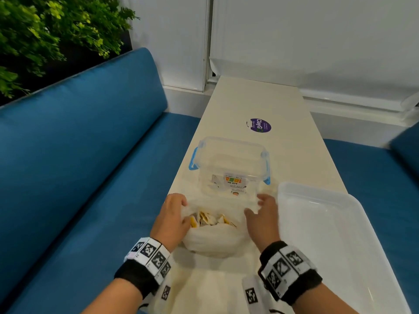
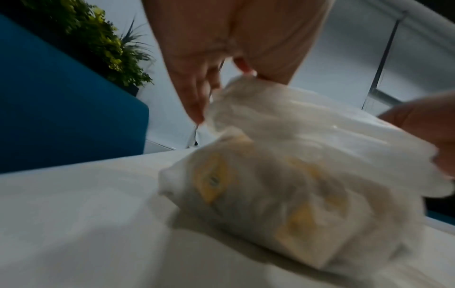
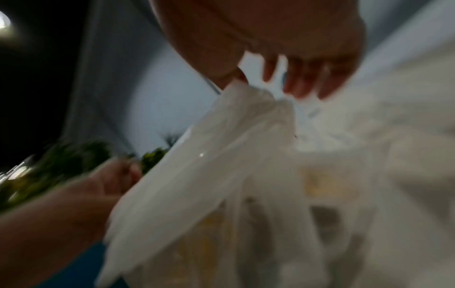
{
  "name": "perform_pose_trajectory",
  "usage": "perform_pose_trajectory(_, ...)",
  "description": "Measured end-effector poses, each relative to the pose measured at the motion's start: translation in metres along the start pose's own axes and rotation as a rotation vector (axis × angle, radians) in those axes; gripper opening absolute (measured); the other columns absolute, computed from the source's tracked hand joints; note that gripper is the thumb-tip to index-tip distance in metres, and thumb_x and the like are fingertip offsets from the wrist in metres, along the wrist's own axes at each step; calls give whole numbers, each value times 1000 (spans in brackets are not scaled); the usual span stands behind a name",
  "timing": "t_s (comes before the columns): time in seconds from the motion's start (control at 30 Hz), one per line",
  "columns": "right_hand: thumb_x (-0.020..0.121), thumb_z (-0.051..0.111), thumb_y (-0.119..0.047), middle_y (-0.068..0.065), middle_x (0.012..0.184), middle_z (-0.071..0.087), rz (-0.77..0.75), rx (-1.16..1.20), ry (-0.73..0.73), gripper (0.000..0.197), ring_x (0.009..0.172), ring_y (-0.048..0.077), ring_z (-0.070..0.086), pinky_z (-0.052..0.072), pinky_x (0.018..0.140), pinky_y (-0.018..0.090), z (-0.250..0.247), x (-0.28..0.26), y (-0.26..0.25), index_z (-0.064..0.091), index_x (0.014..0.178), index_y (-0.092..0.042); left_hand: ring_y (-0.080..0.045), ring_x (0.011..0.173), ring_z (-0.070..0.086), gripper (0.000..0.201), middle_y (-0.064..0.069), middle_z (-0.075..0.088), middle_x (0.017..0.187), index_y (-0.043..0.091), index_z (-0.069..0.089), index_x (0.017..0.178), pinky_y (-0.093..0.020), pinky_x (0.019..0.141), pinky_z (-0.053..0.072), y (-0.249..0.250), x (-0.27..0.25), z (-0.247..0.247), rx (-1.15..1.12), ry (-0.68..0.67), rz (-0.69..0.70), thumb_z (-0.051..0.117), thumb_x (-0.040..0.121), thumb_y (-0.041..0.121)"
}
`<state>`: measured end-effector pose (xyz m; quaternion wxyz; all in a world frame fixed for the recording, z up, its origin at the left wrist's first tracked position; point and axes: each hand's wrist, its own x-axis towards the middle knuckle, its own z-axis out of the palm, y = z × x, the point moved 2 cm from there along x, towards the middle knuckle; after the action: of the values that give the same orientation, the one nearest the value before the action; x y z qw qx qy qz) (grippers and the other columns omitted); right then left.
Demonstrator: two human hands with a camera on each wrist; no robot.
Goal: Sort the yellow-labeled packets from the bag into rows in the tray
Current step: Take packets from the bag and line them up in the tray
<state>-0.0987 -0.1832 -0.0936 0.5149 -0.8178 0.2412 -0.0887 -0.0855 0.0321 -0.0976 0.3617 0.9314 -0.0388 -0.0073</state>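
A thin white plastic bag sits on the cream table, its mouth pulled wide. Several yellow-labeled packets show inside it. My left hand pinches the bag's left rim. My right hand pinches the right rim between thumb and forefinger. In the left wrist view the bag bulges with yellow-labeled packets below my left hand. The right wrist view is blurred; my right hand holds the bag edge there. An empty white tray lies to the right.
A clear lidded box with blue clips stands just behind the bag. A purple sticker is further back on the table. A blue sofa runs along the left, with green plants behind it.
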Motion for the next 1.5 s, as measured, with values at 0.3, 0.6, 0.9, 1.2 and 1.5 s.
perform_pose_trajectory(0.3,90,42,0,8,117,55,-488,-898,-484,31,103,25,57,36,73,26,25,-27,-29,52,117,-9,-24,141,15,64,-2,-1,158,38,28,143,-43,108,26,25,10,14,556,-257,123,53,86,24)
perform_pose_trajectory(0.6,75,72,-36,9,122,46,-348,-1025,-481,60,111,25,49,45,85,31,16,-24,-32,43,119,-8,-25,140,18,80,-3,-6,157,37,14,145,-42,106,29,25,21,-2,440,-199,71,56,83,10)
perform_pose_trajectory(0.9,79,66,-40,7,123,49,-616,-1057,-636,61,110,27,50,38,91,34,33,-26,-25,45,128,-11,-24,139,23,54,-2,5,158,29,33,139,-45,107,30,18,12,28,512,-368,88,51,88,28)
perform_pose_trajectory(1.2,74,71,-39,9,120,50,-567,-1093,-568,62,106,27,52,39,89,35,33,-19,-33,46,122,-9,-27,125,44,86,5,3,159,28,10,149,-35,97,44,10,12,31,312,-413,52,64,83,33)
perform_pose_trajectory(1.5,87,55,-33,11,124,50,-536,-1086,-575,46,114,29,48,39,93,39,63,-19,-21,44,125,-9,-25,133,32,87,6,1,158,23,5,150,-29,104,34,12,-1,30,187,-338,123,62,85,27)
